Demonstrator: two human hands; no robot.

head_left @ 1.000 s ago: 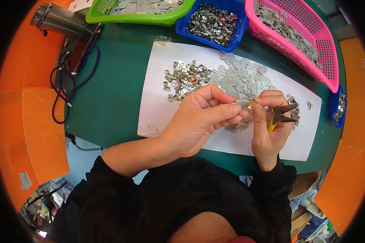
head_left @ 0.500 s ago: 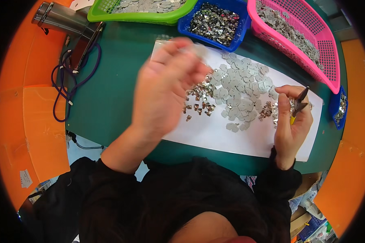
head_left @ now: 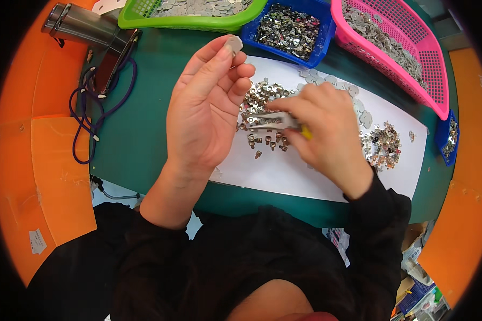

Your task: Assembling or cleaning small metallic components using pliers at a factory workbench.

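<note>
Flat silver-grey metal plate [head_left: 234, 43]. Long silver pliers [head_left: 273, 121], handle tip yellow, possibly, blurred. White paper sheet [head_left: 284, 171] on dark green table [head_left: 144, 139]. Lime-green, blue [head_left: 289, 27], pink mesh baskets [head_left: 412, 43]. Orange surround [head_left: 59, 176]. Black sleeves.

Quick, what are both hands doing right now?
Left hand: pinching a small metal plate at its fingertips.
Right hand: closed on pliers.
</note>
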